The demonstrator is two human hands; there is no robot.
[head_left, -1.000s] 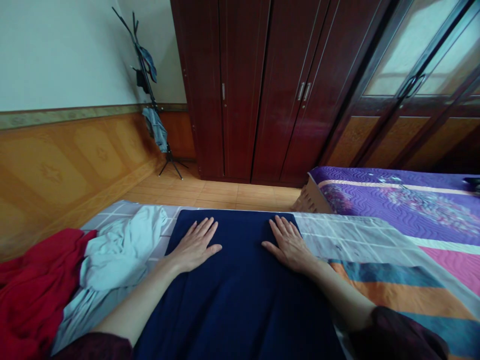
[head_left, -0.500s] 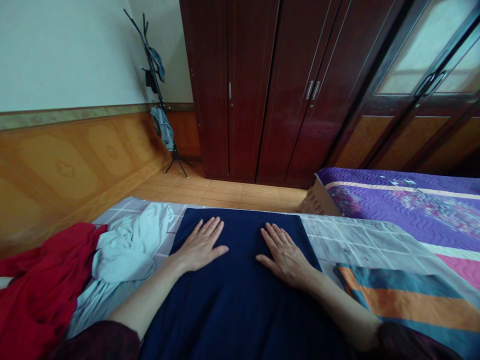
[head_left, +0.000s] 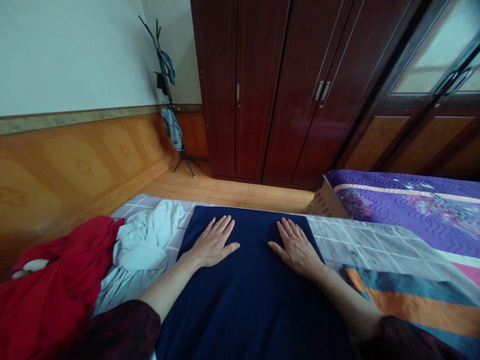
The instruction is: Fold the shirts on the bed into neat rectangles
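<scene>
A dark navy cloth (head_left: 255, 300) lies spread on the bed, its far edge close to the bed's far side. My left hand (head_left: 213, 242) rests flat on its left part, palm down, thumb stretched toward the middle. On the right part lies my right hand (head_left: 297, 248), also palm down with the fingers extended. Both hands are open and hold nothing; a strip of navy cloth separates them. To the left are a crumpled pale blue cloth (head_left: 140, 245) and a red cloth (head_left: 71, 280). A folded teal and orange cloth (head_left: 416, 295) is at the right.
The bed has a grey checked sheet (head_left: 360, 240). A purple floral quilt (head_left: 405, 200) covers another surface at the right. Beyond the tiled floor (head_left: 232, 190) stand a dark red wardrobe (head_left: 258, 100) and a coat rack (head_left: 165, 75) with garments.
The whole view has shifted, so the room appears further right. My right hand lies slightly farther from my left hand, nearer the navy cloth's right edge. Both hands stay flat.
</scene>
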